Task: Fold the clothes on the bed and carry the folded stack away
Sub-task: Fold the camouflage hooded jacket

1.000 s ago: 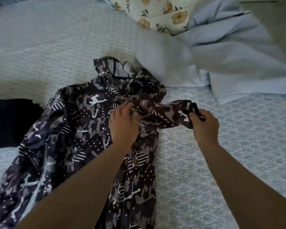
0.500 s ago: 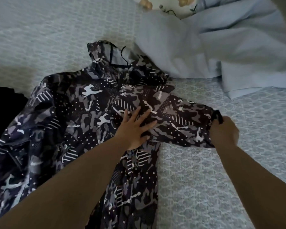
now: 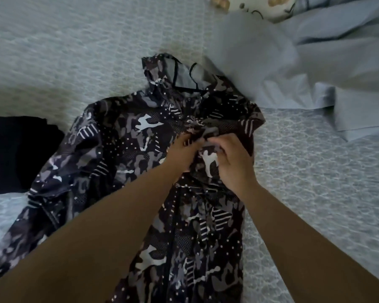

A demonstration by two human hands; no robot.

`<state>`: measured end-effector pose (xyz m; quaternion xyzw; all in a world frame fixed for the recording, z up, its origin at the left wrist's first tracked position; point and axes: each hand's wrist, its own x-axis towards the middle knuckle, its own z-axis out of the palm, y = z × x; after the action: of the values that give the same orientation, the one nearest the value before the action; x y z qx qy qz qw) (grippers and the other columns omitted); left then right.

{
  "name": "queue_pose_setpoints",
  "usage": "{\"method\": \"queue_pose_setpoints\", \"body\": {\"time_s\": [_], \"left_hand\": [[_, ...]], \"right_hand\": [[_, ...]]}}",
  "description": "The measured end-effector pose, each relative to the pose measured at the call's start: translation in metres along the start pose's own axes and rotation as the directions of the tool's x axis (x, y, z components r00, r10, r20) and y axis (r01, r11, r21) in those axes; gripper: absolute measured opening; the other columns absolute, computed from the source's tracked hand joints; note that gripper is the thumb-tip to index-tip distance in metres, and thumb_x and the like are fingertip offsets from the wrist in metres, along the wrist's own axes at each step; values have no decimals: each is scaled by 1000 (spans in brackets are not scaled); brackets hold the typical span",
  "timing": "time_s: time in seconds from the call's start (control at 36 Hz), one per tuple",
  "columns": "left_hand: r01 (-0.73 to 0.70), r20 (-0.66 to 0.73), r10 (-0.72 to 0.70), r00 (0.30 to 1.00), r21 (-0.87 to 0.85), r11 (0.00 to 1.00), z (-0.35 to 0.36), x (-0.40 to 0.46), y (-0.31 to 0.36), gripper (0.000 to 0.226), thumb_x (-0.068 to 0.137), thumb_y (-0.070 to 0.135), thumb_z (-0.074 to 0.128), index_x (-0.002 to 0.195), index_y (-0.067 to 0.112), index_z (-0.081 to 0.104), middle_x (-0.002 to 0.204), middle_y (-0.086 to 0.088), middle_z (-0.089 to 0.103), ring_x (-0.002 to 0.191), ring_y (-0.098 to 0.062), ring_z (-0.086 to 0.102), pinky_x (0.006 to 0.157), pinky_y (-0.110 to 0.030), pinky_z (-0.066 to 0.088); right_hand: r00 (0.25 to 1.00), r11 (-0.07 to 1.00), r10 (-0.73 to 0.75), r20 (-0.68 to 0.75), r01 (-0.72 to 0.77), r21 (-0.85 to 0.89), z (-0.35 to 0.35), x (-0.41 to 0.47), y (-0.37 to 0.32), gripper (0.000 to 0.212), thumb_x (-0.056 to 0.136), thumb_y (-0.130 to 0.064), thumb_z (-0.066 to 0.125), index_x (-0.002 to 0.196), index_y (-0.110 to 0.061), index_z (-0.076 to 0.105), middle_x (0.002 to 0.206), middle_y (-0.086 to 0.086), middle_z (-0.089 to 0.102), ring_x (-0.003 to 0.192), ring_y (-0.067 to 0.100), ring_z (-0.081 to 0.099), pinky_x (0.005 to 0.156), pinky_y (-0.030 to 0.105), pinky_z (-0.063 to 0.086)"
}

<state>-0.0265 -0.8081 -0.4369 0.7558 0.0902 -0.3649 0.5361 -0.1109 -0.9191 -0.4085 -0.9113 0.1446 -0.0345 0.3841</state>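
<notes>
Camouflage jacket (image 3: 123,154) is lying spread at the centre of the bed (image 3: 53,51), hood at 12 o'clock. Left hand (image 3: 182,152) and right hand (image 3: 232,165) are meeting at its chest, both pinching the folded-in sleeve. The cuff probably needs laying flat, square to the zip, before release.

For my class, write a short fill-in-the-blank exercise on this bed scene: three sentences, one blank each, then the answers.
1. Both hands, left and right, meet on the chest of the ____-patterned jacket.
2. Beside the jacket's left edge in the picture lies a plain ____ garment.
3. The jacket's hood points ____ from the person.

Answers: camouflage; black; away
</notes>
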Motion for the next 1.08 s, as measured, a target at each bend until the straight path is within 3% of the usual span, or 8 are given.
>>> {"method": "queue_pose_setpoints", "body": {"time_s": [0.11, 0.28, 0.36, 0.47, 0.58, 0.72, 0.92, 1.08], "left_hand": [[-172, -157, 226, 961, 301, 938, 4, 8, -15, 38, 90, 16, 60, 127, 20, 52, 82, 2, 63, 78, -16, 62, 70, -26, 52], [-133, -234, 363, 902, 649, 749, 1, 14, -30, 51, 91, 19, 49, 139, 27, 33, 126, -7, 53, 97, -27, 57, 67, -35, 39], [-132, -130, 497, 858, 879, 458, 1, 8, -44, 69, 90, 24, 46, 150, 30, 14, 144, -6, 31, 123, -27, 39, 91, -40, 39], [-319, 252, 556, 792, 947, 25, -4, 20, -63, 59, 97, 41, 20, 152, 31, 2, 160, 7, -6, 146, -22, -10, 115, -54, -9], [-338, 250, 486, 837, 936, 100, -5, 39, -78, 62, 93, 53, 2, 151, 32, -5, 158, 11, -17, 144, -17, -22, 113, -49, -17], [-362, 234, 551, 801, 922, 136, -5, 47, -81, 64, 92, 56, 4, 152, 31, 4, 160, 9, -5, 146, -16, -12, 118, -46, -7], [-328, 229, 426, 875, 929, 173, -4, 42, -76, 62, 94, 57, 5, 150, 33, -9, 156, 10, -24, 142, -15, -26, 114, -44, -16], [-365, 248, 418, 874, 903, 227, -19, -12, -125, 65, 87, 61, -4, 148, 36, -12, 154, 8, -27, 140, -12, -29, 113, -40, -21]], "right_hand": [[971, 929, -158, -181, 84, -360, 13, -9, 20, 38, 77, 4, 61, 114, -5, 64, 112, 18, 58, 105, 37, 55, 88, 39, 46], [999, 804, 24, 49, 10, -595, 30, 0, 47, 64, 93, -40, 45, 150, -21, 22, 159, 8, 7, 147, 28, 3, 117, 46, 2], [997, 793, 49, 66, 1, -609, 42, 7, 54, 65, 95, -47, 39, 151, -22, 19, 160, 7, 1, 147, 28, -3, 117, 48, -2], [991, 774, 103, 91, -22, -632, 56, 11, 65, 63, 96, -51, 29, 151, -25, 15, 160, 5, -1, 147, 28, -5, 116, 52, -3], [989, 788, 126, 74, -55, -613, 66, 15, 78, 63, 95, -54, 25, 151, -29, 14, 160, 3, 0, 147, 28, -3, 116, 55, 0], [994, 810, 106, 27, -71, -582, 72, 21, 86, 67, 90, -57, 25, 150, -28, 20, 159, 4, 10, 146, 28, 7, 115, 51, 6], [966, 753, 229, 117, -99, -651, 65, 22, 74, 67, 94, -55, 25, 152, -28, 4, 160, 2, -5, 146, 24, -6, 117, 46, -2], [977, 802, 148, 153, -28, -597, 94, -77, 40, 62, 97, -46, 25, 151, -17, 15, 160, 8, 3, 147, 28, -1, 118, 46, -1]]}}
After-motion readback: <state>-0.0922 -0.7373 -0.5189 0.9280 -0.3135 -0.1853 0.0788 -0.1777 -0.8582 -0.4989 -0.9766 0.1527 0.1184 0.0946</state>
